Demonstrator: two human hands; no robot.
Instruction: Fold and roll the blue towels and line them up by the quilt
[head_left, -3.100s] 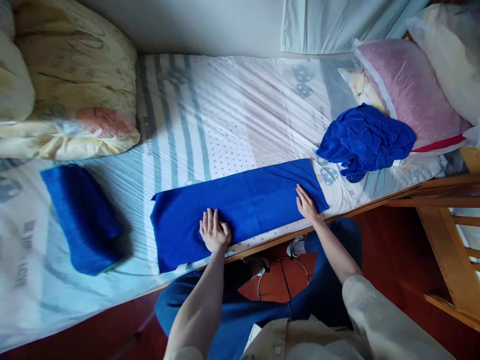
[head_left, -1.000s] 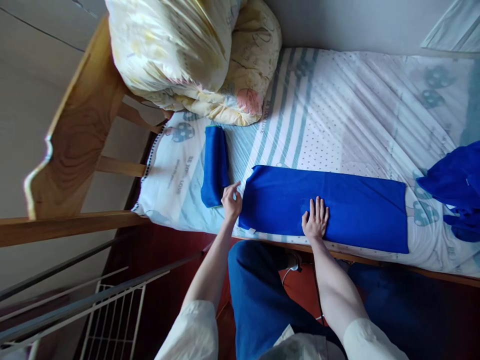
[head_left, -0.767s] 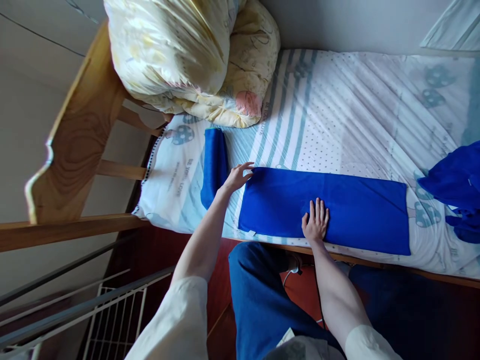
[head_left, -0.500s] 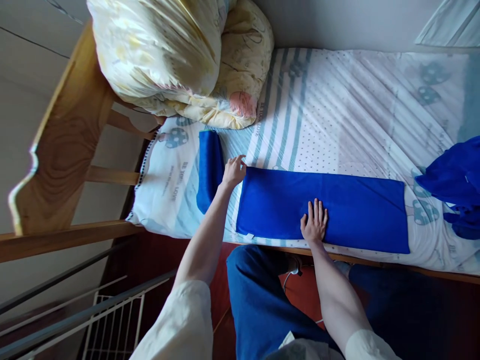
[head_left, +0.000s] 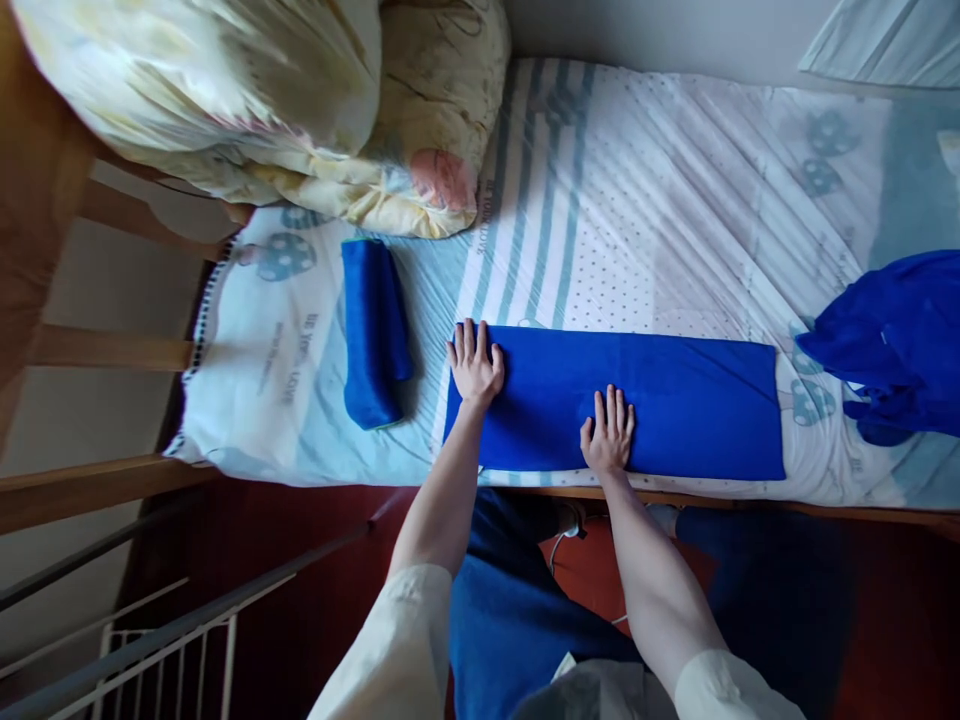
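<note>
A blue towel (head_left: 690, 400), folded into a long flat strip, lies along the near side of the bed. My left hand (head_left: 474, 368) rests flat on its left end, fingers spread toward the far edge. Near the strip's middle, my right hand (head_left: 608, 435) presses palm down with fingers stretched out. To the left of the strip lies a second blue towel (head_left: 367, 335), folded into a narrow thick bundle; neither hand touches it. A crumpled blue cloth (head_left: 900, 340) sits in a heap at the right, apart from my hands.
Under the towels is a patterned bed sheet (head_left: 645, 220). A bulky yellow quilt (head_left: 442, 110) is piled at the back left, by the wooden bed end (head_left: 112, 345). Metal rails and a white wire rack (head_left: 229, 660) stand at the lower left. My legs are against the bed's near edge.
My left hand has gone from the strip's far left corner to lying flat on the towel. My right hand stays on the towel. The view has shifted, so everything sits further left.
</note>
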